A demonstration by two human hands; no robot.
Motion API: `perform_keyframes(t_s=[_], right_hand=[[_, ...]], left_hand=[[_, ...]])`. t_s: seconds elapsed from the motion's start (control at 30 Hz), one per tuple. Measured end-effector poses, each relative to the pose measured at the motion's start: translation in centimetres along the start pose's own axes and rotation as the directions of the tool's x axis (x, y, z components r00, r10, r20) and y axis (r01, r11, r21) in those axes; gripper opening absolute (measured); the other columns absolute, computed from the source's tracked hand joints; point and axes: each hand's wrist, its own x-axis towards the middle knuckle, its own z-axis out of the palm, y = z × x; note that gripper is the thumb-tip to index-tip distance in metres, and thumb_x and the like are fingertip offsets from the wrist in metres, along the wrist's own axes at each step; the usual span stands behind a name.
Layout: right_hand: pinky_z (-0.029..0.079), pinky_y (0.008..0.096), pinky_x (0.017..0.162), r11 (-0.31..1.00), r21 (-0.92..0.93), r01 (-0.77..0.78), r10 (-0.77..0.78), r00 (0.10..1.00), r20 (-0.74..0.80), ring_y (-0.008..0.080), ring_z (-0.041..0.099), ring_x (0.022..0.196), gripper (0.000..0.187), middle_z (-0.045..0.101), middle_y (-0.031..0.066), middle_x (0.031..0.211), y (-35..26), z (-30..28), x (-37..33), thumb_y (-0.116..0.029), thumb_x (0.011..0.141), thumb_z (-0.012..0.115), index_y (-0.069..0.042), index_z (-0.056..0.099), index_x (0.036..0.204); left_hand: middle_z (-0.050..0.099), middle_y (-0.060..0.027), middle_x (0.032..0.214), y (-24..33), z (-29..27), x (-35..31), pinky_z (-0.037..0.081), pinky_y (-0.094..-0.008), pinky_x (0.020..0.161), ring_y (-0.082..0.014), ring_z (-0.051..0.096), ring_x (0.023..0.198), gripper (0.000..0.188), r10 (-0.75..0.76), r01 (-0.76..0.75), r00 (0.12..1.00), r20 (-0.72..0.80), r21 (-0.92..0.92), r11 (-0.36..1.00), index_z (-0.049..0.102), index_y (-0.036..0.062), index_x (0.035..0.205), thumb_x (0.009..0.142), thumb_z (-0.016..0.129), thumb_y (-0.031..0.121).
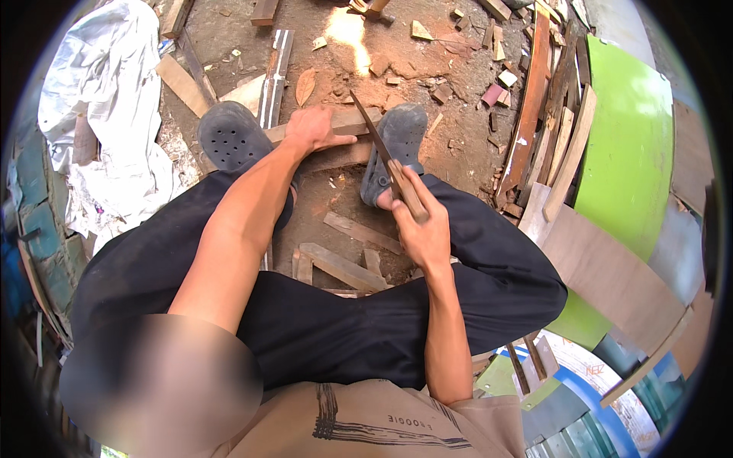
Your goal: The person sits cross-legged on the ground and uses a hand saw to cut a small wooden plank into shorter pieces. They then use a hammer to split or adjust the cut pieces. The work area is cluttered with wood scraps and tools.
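My right hand (424,227) is closed around the wooden handle of a long knife (374,136). Its narrow dark blade points up and away to the left, passing over the right end of a piece of wood (350,122). That wood lies crosswise between my two grey clogs. My left hand (309,130) grips it near its left part, thumb stretched along the top toward the blade. The fingers' far side is hidden. Whether the blade touches the wood I cannot tell. Another wooden length (336,157) shows just below.
Offcuts (343,267) lie between my legs. Wood chips (443,93) litter the dirt ahead. Long boards (534,99) and a green curved panel (626,145) line the right. A white cloth (107,130) is heaped at left. A metal-striped bar (276,76) lies beyond my left clog.
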Motion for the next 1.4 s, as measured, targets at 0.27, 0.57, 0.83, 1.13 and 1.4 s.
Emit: perform_keyframes(t_s=[0.27,0.57,0.83,1.13,1.4], right_hand=[[0.043,0.0354,0.109,0.997,-0.005,-0.076,0.076,0.997,0.003,0.0280,0.061,0.130,0.056,0.064,0.0238,0.135,-2.6,-2.6,-6.3,0.001,0.088,0.061,0.001,0.054,0.144],[0.048,0.0352,0.103,0.998,-0.066,0.010,-0.012,0.999,-0.033,0.0348,0.065,0.123,0.054,0.066,0.0252,0.130,1.6,1.4,3.6,-0.008,0.088,0.063,0.001,0.056,0.141],[0.048,0.0357,0.104,0.997,-0.031,0.077,-0.077,0.997,-0.001,0.0327,0.064,0.126,0.053,0.067,0.0252,0.130,-1.6,-3.0,-4.2,-0.003,0.088,0.064,0.001,0.057,0.140],[0.046,0.0374,0.108,0.997,0.080,-0.012,0.016,0.999,-0.046,0.0344,0.060,0.130,0.058,0.065,0.0257,0.133,-0.7,-2.6,-9.0,0.001,0.086,0.063,-0.001,0.055,0.144],[0.050,0.0365,0.099,0.997,-0.028,-0.073,0.072,0.997,-0.032,0.0383,0.067,0.118,0.057,0.068,0.0286,0.122,1.0,0.8,3.2,-0.011,0.085,0.062,-0.003,0.057,0.141]], left_hand=[[0.070,-0.0260,0.113,0.3,-0.4,-0.6,0.054,-0.0495,0.094,-0.0410,0.068,0.109,0.103,0.019,-0.019,0.998,0.054,-0.001,1.000,0.063,-0.0001,0.130,0.071,0.066,0.085],[0.073,-0.0242,0.104,0.3,0.2,0.4,0.056,-0.0471,0.092,-0.0374,0.070,0.106,0.100,0.061,-0.061,0.998,0.001,0.029,0.998,0.067,-0.0030,0.118,0.073,0.063,0.086],[0.071,-0.0256,0.111,0.0,-0.7,0.4,0.055,-0.0472,0.093,-0.0378,0.069,0.110,0.100,0.062,-0.060,0.997,-0.035,0.046,0.997,0.066,-0.0032,0.120,0.073,0.063,0.085],[0.072,-0.0261,0.108,0.2,-1.0,-0.2,0.055,-0.0476,0.092,-0.0379,0.069,0.107,0.103,0.045,-0.047,0.998,0.034,0.054,0.997,0.064,-0.0030,0.127,0.075,0.062,0.085],[0.073,-0.0250,0.106,0.7,-0.1,0.2,0.055,-0.0475,0.091,-0.0377,0.070,0.106,0.102,0.084,-0.084,0.996,-0.001,0.018,0.996,0.065,-0.0024,0.127,0.074,0.063,0.085]])
